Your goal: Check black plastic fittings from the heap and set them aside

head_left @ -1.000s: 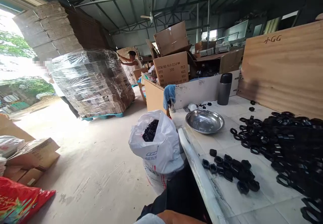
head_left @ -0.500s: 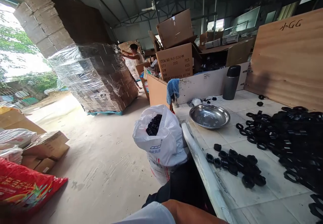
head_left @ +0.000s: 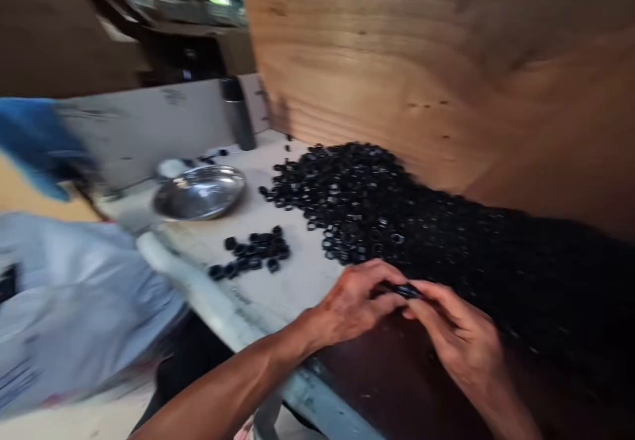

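Note:
My left hand (head_left: 360, 298) and my right hand (head_left: 461, 334) meet above the near edge of the heap, fingertips pinched from either side on a small black plastic part (head_left: 407, 290). Fingers cover much of it, and blur hides its exact shape; whether it is one piece or two I cannot tell. Just behind the hands spreads a large heap of black plastic rings (head_left: 357, 195). A smaller cluster of black ring-shaped pieces (head_left: 258, 249) lies on the white tabletop (head_left: 302, 281), to the left of my left hand.
A shiny steel bowl (head_left: 201, 192) stands at the back left, with a dark bottle (head_left: 239, 116) behind it. A plywood board (head_left: 421, 83) walls the back. Left of the padded table edge (head_left: 198, 294) are a white sack (head_left: 74, 314) and a blue cloth (head_left: 34, 142).
The view has swung right and down to the table. Both hands are now in sight, pinching a black part; before, only part of an arm showed at the bottom.

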Available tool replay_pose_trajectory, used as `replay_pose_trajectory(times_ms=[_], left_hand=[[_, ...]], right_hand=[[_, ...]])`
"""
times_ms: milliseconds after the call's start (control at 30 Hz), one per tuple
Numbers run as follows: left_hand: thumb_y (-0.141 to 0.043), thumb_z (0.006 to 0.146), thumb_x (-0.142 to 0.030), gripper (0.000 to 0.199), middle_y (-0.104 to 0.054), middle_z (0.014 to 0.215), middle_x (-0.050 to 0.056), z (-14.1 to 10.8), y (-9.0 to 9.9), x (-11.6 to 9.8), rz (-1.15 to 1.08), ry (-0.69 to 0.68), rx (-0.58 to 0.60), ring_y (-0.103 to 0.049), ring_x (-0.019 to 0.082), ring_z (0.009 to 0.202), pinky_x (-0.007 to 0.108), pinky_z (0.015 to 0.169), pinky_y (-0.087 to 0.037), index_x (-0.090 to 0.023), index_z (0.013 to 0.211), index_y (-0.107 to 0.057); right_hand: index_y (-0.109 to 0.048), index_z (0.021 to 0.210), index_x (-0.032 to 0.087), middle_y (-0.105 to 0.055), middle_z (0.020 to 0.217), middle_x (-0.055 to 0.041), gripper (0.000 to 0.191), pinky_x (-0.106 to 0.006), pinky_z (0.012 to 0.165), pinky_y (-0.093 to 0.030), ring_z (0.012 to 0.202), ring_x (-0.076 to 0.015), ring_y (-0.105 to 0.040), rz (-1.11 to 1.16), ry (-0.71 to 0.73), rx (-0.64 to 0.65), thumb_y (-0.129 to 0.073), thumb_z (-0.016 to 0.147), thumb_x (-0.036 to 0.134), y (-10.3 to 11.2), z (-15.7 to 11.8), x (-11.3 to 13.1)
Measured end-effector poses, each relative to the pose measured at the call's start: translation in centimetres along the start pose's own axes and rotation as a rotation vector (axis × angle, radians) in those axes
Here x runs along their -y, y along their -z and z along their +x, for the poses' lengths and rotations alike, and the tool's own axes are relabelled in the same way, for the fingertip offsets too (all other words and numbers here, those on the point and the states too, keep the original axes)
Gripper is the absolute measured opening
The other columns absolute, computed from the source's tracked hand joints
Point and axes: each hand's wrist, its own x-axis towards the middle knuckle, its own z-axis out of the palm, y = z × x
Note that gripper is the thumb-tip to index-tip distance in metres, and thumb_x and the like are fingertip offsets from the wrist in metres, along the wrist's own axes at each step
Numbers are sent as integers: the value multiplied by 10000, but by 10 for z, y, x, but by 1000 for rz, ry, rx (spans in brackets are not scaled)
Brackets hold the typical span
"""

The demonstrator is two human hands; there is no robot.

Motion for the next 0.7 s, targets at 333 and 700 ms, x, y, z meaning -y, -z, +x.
replay_pose_trajectory(times_ms=[333,700], left_hand=[[-738,861,-228,166,-721,999,53,-2,3,-10,-190,272,34,-670,180,925,293,858,-535,-156,1011,-732],[-785,801,-197,158,-700,988,41,1,2,-10,-313,264,-11,-657,165,933,280,883,-524,-158,949,-744]], right_hand=[[-757,1040,265,-732,1067,-34,170,-295,864,-560,986,-185,-701,30,95,14,-631,958,184,4,5,-8],[-778,980,282,-737,1055,-23,118,-260,843,-582,980,-175,-706,215,-102,-15,-680,920,252,4,8,-4]])
